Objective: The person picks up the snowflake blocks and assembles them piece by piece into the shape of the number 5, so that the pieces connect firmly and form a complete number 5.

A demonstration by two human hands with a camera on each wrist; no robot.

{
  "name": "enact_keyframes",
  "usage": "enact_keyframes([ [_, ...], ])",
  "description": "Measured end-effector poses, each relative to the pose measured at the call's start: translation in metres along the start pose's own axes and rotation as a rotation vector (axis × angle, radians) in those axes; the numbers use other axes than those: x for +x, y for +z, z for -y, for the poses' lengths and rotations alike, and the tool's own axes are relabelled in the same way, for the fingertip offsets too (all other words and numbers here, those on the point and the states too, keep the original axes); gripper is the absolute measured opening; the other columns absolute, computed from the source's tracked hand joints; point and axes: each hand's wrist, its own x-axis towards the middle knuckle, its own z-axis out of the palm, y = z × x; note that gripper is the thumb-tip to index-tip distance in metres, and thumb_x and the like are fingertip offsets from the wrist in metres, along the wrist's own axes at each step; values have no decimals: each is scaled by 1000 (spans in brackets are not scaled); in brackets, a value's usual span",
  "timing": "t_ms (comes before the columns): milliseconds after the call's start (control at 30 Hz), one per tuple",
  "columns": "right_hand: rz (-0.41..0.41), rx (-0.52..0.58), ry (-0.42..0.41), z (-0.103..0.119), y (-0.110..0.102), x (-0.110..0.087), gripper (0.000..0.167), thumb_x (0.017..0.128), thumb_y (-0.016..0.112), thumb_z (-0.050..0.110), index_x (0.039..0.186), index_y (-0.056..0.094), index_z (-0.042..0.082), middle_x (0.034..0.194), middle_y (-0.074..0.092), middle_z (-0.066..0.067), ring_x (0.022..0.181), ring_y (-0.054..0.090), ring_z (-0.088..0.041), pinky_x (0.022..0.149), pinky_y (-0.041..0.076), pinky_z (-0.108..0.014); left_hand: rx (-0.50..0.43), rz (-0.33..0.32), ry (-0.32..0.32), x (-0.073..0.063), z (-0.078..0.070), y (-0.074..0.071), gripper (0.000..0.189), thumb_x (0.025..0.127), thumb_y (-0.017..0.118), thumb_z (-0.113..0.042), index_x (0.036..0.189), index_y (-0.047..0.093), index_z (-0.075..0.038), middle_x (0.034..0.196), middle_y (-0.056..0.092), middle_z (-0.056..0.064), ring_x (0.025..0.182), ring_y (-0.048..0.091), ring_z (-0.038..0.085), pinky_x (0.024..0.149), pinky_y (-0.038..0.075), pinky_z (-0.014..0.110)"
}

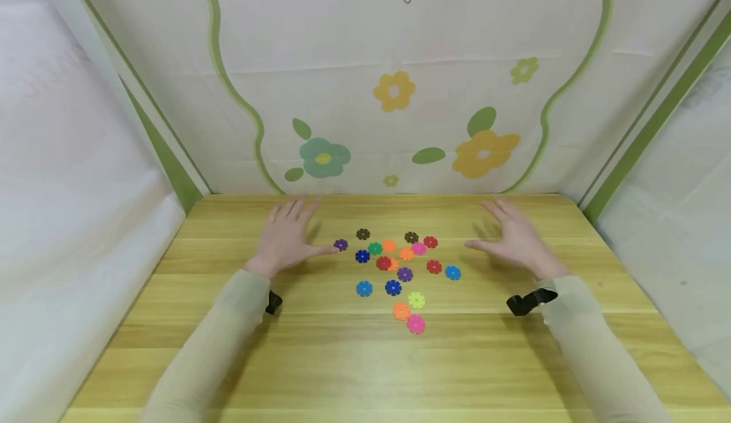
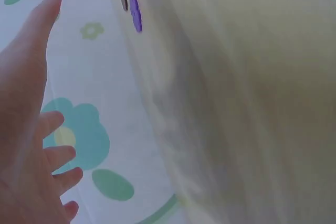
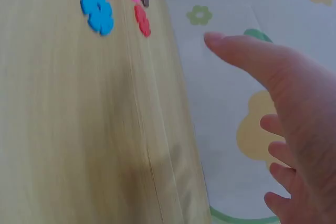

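Several flat, notched plastic discs in many colours lie scattered over the middle of the wooden table. My left hand [image 1: 285, 236] is held over the table left of them, fingers spread, its thumb tip overlapping the edge of a purple disc [image 1: 341, 245] in the head view. To the right, my right hand [image 1: 511, 239] hovers with fingers extended and thumb pointing inward; nearest to it is a light blue disc [image 1: 453, 273], which the right wrist view also shows. Neither hand holds anything. A red disc [image 1: 384, 263] partly covers an orange one. A pink disc [image 1: 415, 325] lies closest to me.
The wooden table [image 1: 342, 372] runs back to a white cloth [image 1: 354, 42] printed with flowers and leaves. White cloth walls [image 1: 74, 188] with green edging flank both sides. A black wrist strap [image 1: 531, 301] shows at the right sleeve.
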Motion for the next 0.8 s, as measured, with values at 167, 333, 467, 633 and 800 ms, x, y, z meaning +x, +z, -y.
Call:
enact_keyframes([
  [167,2,118,-16,11,7,3,108,78,83,60,156,36,2,163,24,-23,145,24,-49,112,22,-69,-121,3,34,2,-9,9,116,78,72,-74,161,26,-7,163,28,20,148,25,41,119,15,58],
  [333,44,211,-22,26,17,2,97,77,89,48,151,45,2,156,39,-22,142,33,-46,111,28,-67,-303,22,42,3,-17,18,102,78,85,-54,155,39,-4,156,38,22,143,34,43,117,22,60],
  [467,110,273,-29,39,28,-4,83,80,90,37,145,53,1,148,50,-21,137,42,-45,110,32,-65,-449,79,3,5,-21,26,88,82,86,-42,151,47,-4,151,46,20,138,42,41,114,30,58],
  [633,137,331,-35,48,43,-10,76,76,91,40,136,63,3,133,64,-13,125,56,-34,107,41,-55,-523,130,-27,10,-25,32,68,86,84,-31,140,57,1,136,59,17,124,55,33,109,41,49],
  [800,137,345,-64,49,57,-12,65,76,92,41,126,70,5,118,70,-3,109,64,-22,97,51,-45,-516,148,-53,14,-27,34,43,91,80,-22,126,67,2,117,62,13,109,58,29,98,49,44],
])
